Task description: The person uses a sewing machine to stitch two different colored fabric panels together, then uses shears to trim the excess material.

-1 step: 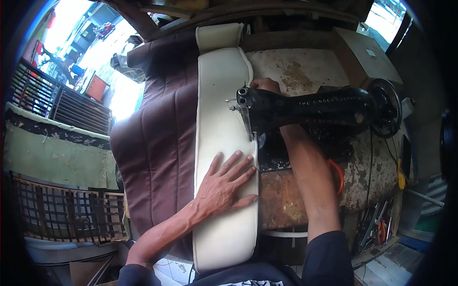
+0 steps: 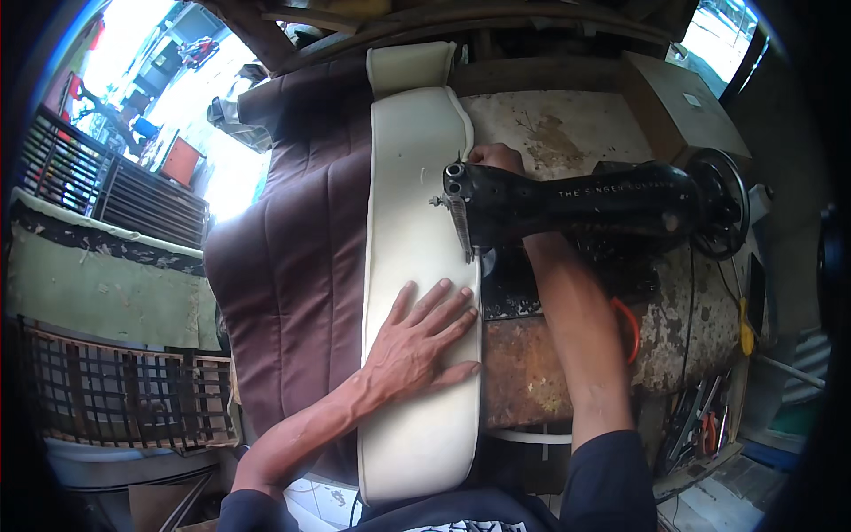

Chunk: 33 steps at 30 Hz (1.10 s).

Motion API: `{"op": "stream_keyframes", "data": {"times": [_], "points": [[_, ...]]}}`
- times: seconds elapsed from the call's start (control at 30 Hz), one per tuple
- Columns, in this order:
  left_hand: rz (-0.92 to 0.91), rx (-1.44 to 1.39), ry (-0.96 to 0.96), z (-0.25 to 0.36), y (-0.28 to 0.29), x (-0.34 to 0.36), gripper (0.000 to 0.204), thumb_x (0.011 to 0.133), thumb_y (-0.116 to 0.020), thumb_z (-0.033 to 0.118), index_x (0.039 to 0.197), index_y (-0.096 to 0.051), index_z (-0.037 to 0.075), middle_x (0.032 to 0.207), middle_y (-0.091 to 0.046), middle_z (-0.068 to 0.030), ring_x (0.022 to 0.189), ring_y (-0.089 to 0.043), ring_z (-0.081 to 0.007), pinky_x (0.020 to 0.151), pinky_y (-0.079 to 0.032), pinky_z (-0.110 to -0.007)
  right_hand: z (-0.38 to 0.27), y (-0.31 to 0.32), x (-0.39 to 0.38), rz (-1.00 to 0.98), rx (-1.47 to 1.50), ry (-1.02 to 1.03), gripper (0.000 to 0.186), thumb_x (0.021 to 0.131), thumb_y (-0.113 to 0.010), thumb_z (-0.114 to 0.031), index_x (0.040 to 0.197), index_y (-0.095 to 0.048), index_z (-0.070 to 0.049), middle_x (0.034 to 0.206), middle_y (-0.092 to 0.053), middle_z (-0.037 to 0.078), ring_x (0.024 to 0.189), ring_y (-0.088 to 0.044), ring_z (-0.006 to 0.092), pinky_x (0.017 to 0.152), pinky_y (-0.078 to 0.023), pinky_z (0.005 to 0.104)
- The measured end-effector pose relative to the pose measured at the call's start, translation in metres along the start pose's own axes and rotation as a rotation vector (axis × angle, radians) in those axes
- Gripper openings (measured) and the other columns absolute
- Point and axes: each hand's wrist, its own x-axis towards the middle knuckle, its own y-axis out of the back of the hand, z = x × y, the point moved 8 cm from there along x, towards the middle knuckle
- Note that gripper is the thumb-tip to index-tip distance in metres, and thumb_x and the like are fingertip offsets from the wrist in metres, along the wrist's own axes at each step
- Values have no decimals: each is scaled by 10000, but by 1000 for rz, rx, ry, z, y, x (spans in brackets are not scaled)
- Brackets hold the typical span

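A long cream padded panel point(image 2: 415, 213) with a piped edge runs lengthwise under the head of a black sewing machine point(image 2: 576, 204). The needle end meets its right-hand seam. Spread flat on the panel, in front of the needle, is my left hand point(image 2: 417, 346), open with its fingers apart. My right arm reaches under the machine's arm. Beyond it, my right hand point(image 2: 498, 160) is closed at the panel's right edge, its fingertips partly hidden. Along the panel's left side lies quilted maroon upholstery fabric point(image 2: 301, 230).
A worn table point(image 2: 523, 372) carries the machine, whose handwheel point(image 2: 718, 204) is at the right. A box point(image 2: 683, 106) stands at the back right. Red scissor-like handles point(image 2: 626, 330) show beside my right forearm. Several hand tools point(image 2: 705, 426) sit lower right. A webbed frame point(image 2: 133, 390) is at left.
The thin lever at the machine's head end sits slightly higher. Both hands keep their places on the panel; the whole picture has shifted very slightly.
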Motion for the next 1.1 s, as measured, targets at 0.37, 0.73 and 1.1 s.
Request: {"op": "stream_keyframes", "data": {"times": [0.37, 0.73, 1.1], "points": [[44, 6, -37, -30, 1, 15, 725, 950, -631, 628, 1480, -598, 135, 1597, -493, -116, 1566, -335, -308, 1294, -154, -603, -14, 0, 12, 68, -27, -180, 347, 820, -843, -286, 975, -790, 21, 781, -763, 187, 757, -764, 299, 782, -585, 405], [155, 10, -129, -25, 8, 39, 691, 922, -669, 576, 1421, -624, 100, 1547, -524, -142, 1523, -385, -326, 1264, -225, -594, 23, 25, -17, 213, 11, 150, 400, 823, -805, -403, 1078, -784, -97, 1012, -783, 163, 957, -761, 346, 883, -572, 469], [65, 169, 39, -31, -7, 24, 684, 1068, -495, 521, 1624, -399, 134, 1708, -349, -85, 1610, -232, -307, 1304, -139, -575, -58, 2, -432, -600, 190, -404, 408, 972, -767, -367, 1151, -722, -3, 959, -781, 136, 870, -757, 208, 785, -595, 348]]}}
